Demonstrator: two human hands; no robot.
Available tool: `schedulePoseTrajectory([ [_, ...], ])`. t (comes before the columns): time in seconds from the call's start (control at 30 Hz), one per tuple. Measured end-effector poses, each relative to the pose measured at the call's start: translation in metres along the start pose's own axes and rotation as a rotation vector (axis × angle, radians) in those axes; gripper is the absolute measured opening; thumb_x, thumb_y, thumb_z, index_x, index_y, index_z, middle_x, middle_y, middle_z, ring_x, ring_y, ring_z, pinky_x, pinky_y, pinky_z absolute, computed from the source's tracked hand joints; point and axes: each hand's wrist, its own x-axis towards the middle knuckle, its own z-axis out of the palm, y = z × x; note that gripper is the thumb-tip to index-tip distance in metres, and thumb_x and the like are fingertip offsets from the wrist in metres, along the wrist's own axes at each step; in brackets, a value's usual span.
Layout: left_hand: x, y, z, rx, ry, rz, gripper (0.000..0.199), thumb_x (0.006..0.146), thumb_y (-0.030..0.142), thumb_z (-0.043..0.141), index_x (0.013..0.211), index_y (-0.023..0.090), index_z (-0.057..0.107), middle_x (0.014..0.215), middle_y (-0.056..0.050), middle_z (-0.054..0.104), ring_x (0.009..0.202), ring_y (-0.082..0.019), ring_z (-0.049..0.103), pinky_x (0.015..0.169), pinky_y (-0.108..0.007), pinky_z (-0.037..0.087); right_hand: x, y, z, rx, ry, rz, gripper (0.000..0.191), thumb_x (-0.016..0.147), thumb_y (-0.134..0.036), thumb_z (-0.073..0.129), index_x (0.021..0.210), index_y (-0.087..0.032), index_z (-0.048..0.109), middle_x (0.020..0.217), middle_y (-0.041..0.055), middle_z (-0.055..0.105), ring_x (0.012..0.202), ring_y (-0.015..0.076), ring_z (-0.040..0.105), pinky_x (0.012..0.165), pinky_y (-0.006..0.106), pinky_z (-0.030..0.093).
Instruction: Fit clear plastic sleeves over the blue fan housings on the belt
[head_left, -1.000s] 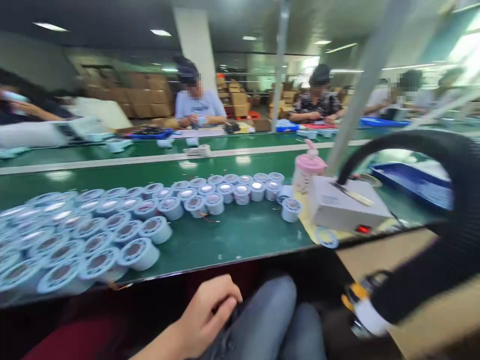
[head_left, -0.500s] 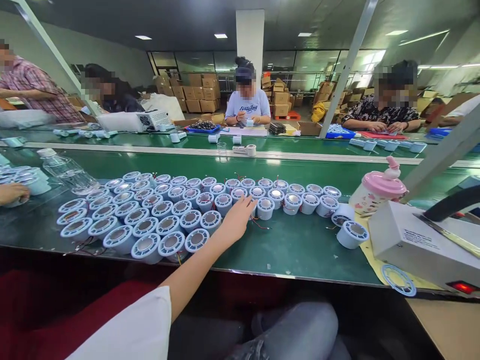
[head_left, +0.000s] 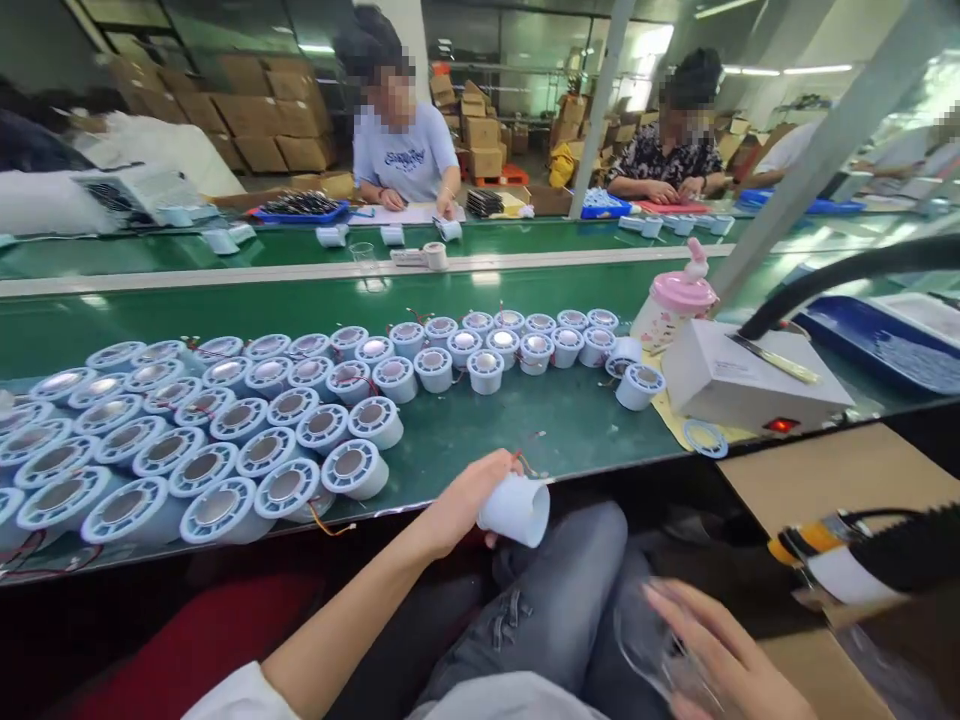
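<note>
My left hand (head_left: 469, 498) is closed around a light blue cylindrical housing (head_left: 516, 510), tilted on its side past the table's front edge, its open end facing right. Thin coloured wires show at its upper side. Low at the right, over my lap, my right hand (head_left: 716, 640) is curled around a clear plastic piece (head_left: 637, 640), rounded and blurred, its exact kind unclear. Rows of similar light blue housings (head_left: 349, 470) stand on the green table (head_left: 480, 440), with round grey discs in their tops and wires between some of them.
To the right stand a grey box (head_left: 750, 380) with a lit red switch, a pink-lidded cup (head_left: 675, 305) and a blue tray (head_left: 885, 345). A blue ring (head_left: 705, 438) lies near the edge. Cardboard (head_left: 847, 480) is below. Co-workers sit across the table.
My left hand has left the rows and come back toward me with a housing in it. My right hand has come into view with the clear piece. The view has swung right and downward.
</note>
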Motion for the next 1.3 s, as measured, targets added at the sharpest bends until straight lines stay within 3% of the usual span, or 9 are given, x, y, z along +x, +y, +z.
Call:
schedulePoseTrajectory([
  [0.1,0.005,-0.006,0.022,-0.044,-0.278,-0.048,0.043,0.09,0.052,0.037,0.088,0.014,0.057,0.073,-0.001,0.054,0.058,-0.011,0.049,0.05,-0.021,0.039,0.019,-0.042,0.0,-0.126,0.157,-0.202,0.049,0.093,-0.035,0.047,0.142,-0.037,0.044,0.143,0.0086,0.046,0.125,0.0321,0.051,0.093,0.048,0.054],
  [0.2,0.006,-0.002,0.032,0.113,-0.412,0.059,0.032,0.089,0.043,0.051,0.096,0.016,0.067,0.089,-0.004,0.059,0.077,-0.014,0.057,0.069,-0.025,0.045,0.042,-0.069,-0.008,-0.243,0.148,-0.205,0.05,0.09,-0.026,0.052,0.14,-0.031,0.048,0.143,0.0119,0.045,0.117,0.0317,0.054,0.089,0.049,0.054],
  [0.4,0.01,0.008,0.041,0.59,-0.336,0.303,0.017,0.085,0.029,0.06,0.098,0.026,0.07,0.105,-0.003,0.058,0.094,-0.019,0.058,0.082,-0.03,0.043,0.058,-0.064,-0.011,-0.141,-0.063,-0.072,0.028,0.077,-0.013,0.066,0.103,-0.025,0.069,0.135,0.0111,0.05,0.115,0.0324,0.054,0.086,0.047,0.053],
  [0.53,0.014,0.004,0.044,0.414,-0.238,0.326,0.037,0.072,0.042,0.076,0.101,0.022,0.067,0.098,-0.004,0.059,0.09,-0.019,0.057,0.079,-0.03,0.045,0.057,-0.057,-0.007,0.115,-0.031,0.019,0.016,0.069,-0.008,0.073,0.073,-0.019,0.062,0.119,0.0082,0.055,0.108,0.0259,0.059,0.092,0.042,0.049],
  [0.7,0.016,-0.011,0.046,0.215,-0.143,0.384,0.067,0.053,0.052,0.085,0.112,0.024,0.067,0.095,-0.004,0.055,0.089,-0.02,0.056,0.081,-0.034,0.048,0.052,-0.063,-0.01,0.366,0.035,0.049,0.015,0.075,-0.028,0.074,0.074,-0.019,0.063,0.116,0.0094,0.052,0.103,0.0246,0.058,0.082,0.036,0.05],
  [0.83,0.017,-0.02,0.048,0.191,-0.192,0.478,0.065,0.052,0.044,0.088,0.112,0.027,0.069,0.113,-0.008,0.053,0.108,-0.025,0.054,0.096,-0.041,0.045,0.052,-0.065,-0.015,0.596,0.097,0.164,0.029,0.083,-0.037,0.064,0.061,-0.018,0.061,0.105,0.0097,0.055,0.103,0.0244,0.057,0.071,0.03,0.051],
  [0.97,0.015,-0.017,0.049,0.04,-0.366,0.358,0.069,0.06,0.035,0.086,0.124,0.027,0.061,0.13,-0.01,0.055,0.119,-0.028,0.053,0.097,-0.041,0.047,0.056,-0.061,-0.019,0.819,0.157,0.288,0.034,0.07,-0.037,0.077,0.051,-0.017,0.057,0.095,0.009,0.065,0.091,0.0235,0.062,0.068,0.03,0.053],
  [1.1,0.007,-0.01,0.05,-0.211,-0.411,0.145,0.065,0.068,0.027,0.081,0.127,0.023,0.056,0.122,-0.009,0.062,0.105,-0.023,0.062,0.089,-0.035,0.053,0.051,-0.058,-0.022,0.938,0.087,0.252,0.018,0.071,-0.037,0.079,0.081,-0.022,0.075,0.115,0.0094,0.068,0.103,0.0279,0.064,0.076,0.037,0.058],
  [1.3,-0.004,-0.005,0.046,-0.398,-0.431,-0.034,0.069,0.071,0.032,0.079,0.132,0.024,0.049,0.105,-0.008,0.066,0.078,-0.017,0.065,0.064,-0.029,0.055,0.035,-0.064,-0.018,0.42,0.114,-0.058,0.042,0.075,-0.019,0.076,0.115,-0.027,0.067,0.134,0.0057,0.059,0.115,0.026,0.061,0.106,0.043,0.045],
])
